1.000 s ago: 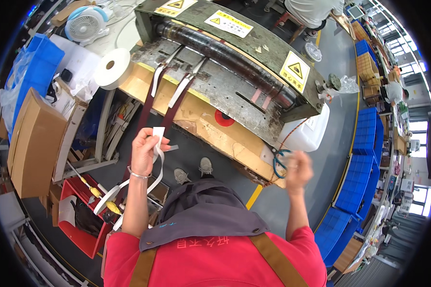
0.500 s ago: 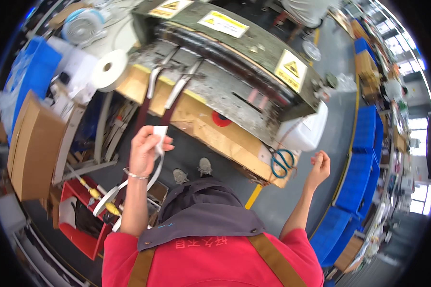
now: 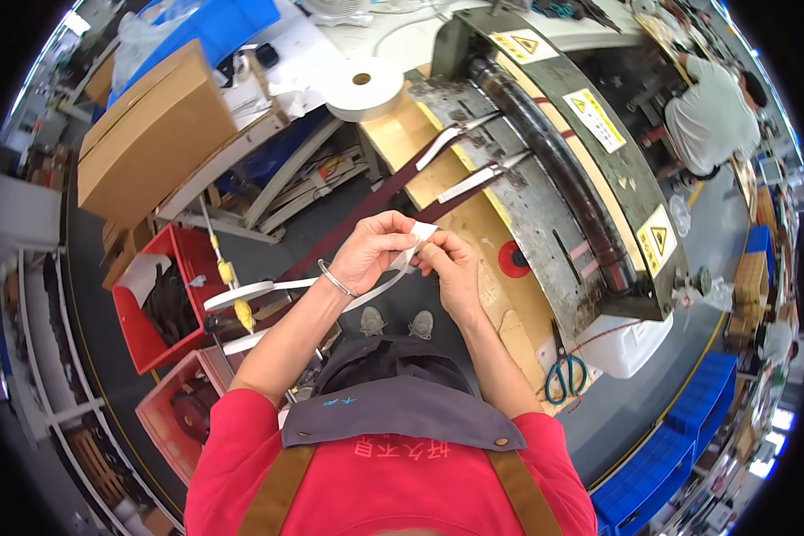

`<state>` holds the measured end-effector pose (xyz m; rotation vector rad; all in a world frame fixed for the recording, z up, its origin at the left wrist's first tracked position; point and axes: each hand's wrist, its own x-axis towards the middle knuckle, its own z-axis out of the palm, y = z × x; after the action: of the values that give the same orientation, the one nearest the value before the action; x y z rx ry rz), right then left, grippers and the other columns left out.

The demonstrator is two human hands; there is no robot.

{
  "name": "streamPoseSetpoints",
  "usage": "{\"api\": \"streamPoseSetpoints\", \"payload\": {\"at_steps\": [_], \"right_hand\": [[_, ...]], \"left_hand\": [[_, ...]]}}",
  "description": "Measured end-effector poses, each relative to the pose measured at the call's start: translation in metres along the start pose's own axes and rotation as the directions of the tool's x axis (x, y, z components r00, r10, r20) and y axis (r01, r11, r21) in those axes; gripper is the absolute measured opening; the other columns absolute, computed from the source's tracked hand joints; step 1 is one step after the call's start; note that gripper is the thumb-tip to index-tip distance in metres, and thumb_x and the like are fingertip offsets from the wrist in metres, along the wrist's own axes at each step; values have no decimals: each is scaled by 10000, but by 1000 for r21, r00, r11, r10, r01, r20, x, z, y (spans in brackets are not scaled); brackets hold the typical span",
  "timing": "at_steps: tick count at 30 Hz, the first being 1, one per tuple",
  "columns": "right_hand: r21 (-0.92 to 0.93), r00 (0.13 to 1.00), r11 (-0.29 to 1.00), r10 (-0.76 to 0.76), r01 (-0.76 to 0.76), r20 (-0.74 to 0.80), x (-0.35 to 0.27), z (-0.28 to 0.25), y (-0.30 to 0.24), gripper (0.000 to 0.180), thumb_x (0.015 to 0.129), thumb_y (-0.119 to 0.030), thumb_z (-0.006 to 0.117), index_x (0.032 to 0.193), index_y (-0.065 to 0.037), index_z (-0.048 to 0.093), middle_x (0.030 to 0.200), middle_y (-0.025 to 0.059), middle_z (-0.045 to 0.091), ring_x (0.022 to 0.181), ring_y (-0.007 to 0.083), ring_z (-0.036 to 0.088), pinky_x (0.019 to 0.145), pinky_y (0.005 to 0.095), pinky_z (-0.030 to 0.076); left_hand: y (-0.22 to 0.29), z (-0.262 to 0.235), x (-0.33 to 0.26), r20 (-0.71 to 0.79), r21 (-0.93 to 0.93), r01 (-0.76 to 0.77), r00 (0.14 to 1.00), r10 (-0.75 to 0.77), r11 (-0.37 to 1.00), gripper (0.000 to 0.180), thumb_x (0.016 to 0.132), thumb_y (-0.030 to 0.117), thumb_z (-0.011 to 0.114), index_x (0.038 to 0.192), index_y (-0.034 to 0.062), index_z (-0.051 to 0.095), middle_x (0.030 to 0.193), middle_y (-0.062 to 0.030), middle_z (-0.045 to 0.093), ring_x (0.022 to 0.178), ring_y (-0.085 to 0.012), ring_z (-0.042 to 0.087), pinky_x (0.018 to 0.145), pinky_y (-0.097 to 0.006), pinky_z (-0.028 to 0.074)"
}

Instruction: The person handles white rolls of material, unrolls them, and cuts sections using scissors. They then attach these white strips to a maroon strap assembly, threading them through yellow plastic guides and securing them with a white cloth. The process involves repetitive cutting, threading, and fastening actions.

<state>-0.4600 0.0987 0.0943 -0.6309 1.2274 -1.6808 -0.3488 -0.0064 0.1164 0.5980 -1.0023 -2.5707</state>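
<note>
A narrow white strip (image 3: 422,232) is pinched between the thumb and fingers of my left hand (image 3: 371,253). My right hand (image 3: 453,272) also has its fingertips closed on this strip, right beside the left. From the hands the strip's tail loops down and away to the left. Beyond them, two dark red straps (image 3: 380,198) run up to a dark machine with a long roller (image 3: 558,170). White pieces (image 3: 467,185) lie along the straps at its metal plate (image 3: 518,201).
Teal-handled scissors (image 3: 565,377) hang at the wooden ledge's near right end. A white roll (image 3: 359,89) stands at the far left of the ledge. Left are a cardboard box (image 3: 156,134) and a red bin (image 3: 152,335). A person in a pale shirt (image 3: 716,125) sits beyond the machine.
My right hand has come in from the far right and joined my left hand at the white strip. The view has turned, so the machine now appears further right.
</note>
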Motion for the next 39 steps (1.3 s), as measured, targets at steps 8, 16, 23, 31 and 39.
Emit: {"api": "streamPoseSetpoints", "payload": {"at_steps": [8, 16, 23, 31, 39], "right_hand": [[158, 994, 982, -103, 105, -24, 11, 31, 9, 58, 791, 7, 519, 748, 25, 553, 856, 26, 552, 711, 49, 487, 630, 179, 405], [-214, 964, 940, -258, 267, 67, 11, 38, 11, 46, 719, 12, 571, 717, 21, 526, 772, 56, 558, 631, 90, 495, 550, 223, 398], [-493, 743, 571, -603, 657, 291, 23, 32, 14, 87, 677, 39, 555, 693, -15, 489, 743, 102, 532, 676, 262, 505, 608, 341, 408], [-362, 945, 872, -305, 328, 122, 36, 14, 34, 28, 729, 16, 513, 716, 2, 491, 742, 101, 581, 626, 175, 544, 585, 282, 435], [557, 955, 789, 124, -259, 270, 32, 2, 15, 90, 670, -10, 447, 759, -16, 458, 654, 79, 498, 575, 170, 530, 665, 372, 515]], "left_hand": [[-4, -4, -19, -7, 715, -432, 782, 623, 550, 68, 697, -22, 629, 743, -6, 581, 877, -46, 518, 793, -98, 493, 724, -238, 409], [3, 1, -42, -260, 653, -239, 820, 509, 718, 66, 761, 0, 599, 781, 12, 538, 706, 24, 544, 637, -34, 501, 601, -180, 421], [11, 17, -49, 77, 997, -64, 780, 621, -43, 69, 747, 4, 604, 768, 25, 542, 685, 10, 544, 619, -41, 504, 564, -201, 424], [37, 16, -84, -279, 332, -255, 893, 353, 908, 324, 731, -13, 585, 1024, 37, 455, 731, -14, 552, 653, -80, 535, 613, -193, 422], [54, -7, -89, -217, 278, -331, 893, 394, 902, 405, 726, 49, 643, 1084, -12, 464, 773, -75, 589, 710, -178, 589, 672, -271, 456]]}}
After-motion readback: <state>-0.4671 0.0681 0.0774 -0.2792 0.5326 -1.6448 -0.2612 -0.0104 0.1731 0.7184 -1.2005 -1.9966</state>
